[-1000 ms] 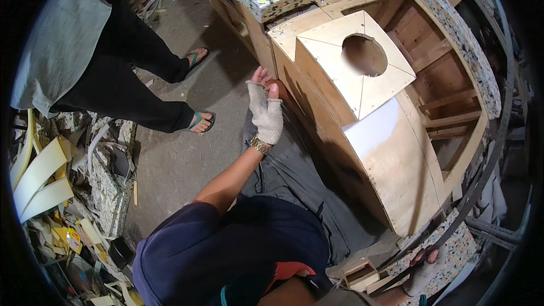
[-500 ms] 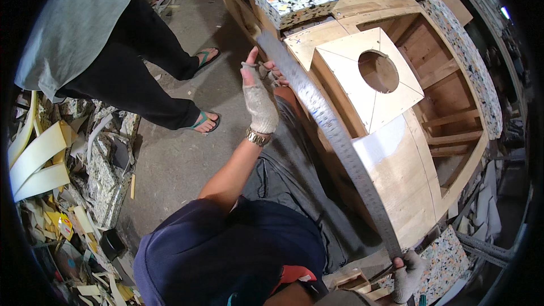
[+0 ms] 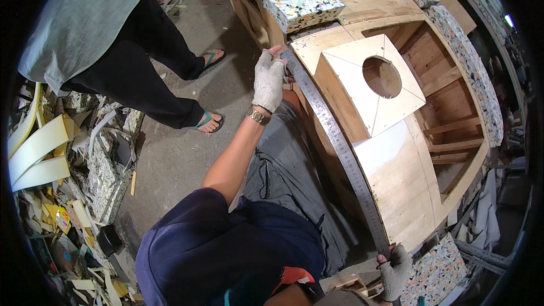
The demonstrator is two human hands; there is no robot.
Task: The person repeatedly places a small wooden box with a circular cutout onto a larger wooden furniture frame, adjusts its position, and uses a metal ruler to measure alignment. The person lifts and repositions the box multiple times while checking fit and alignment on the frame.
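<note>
A long metal ruler (image 3: 341, 150) runs along the near edge of a curved wooden frame (image 3: 402, 192). At its far end my left hand (image 3: 268, 81), in a pale fingerless glove, pinches it; some fingers are hidden behind the ruler. My right hand (image 3: 395, 272), gloved likewise, grips the near end by the frame's lower corner. On the frame's top stands a plywood box (image 3: 345, 62) with a round hole in its face and pencil lines crossing it. Beside the box is a white patch (image 3: 382, 147) on the wood.
Speckled foam blocks (image 3: 297, 0) sit on the frame's far part, with a foam strip (image 3: 470, 68) along its right side. Another foam piece (image 3: 436, 272) lies near my right hand. A person in dark trousers (image 3: 164, 73) stands at left, beside heaped foam scraps (image 3: 107, 175).
The ruler has shifted to lie closer along the frame's edge, its far end lower. My left hand has turned and moved slightly right; my right hand has moved a little left.
</note>
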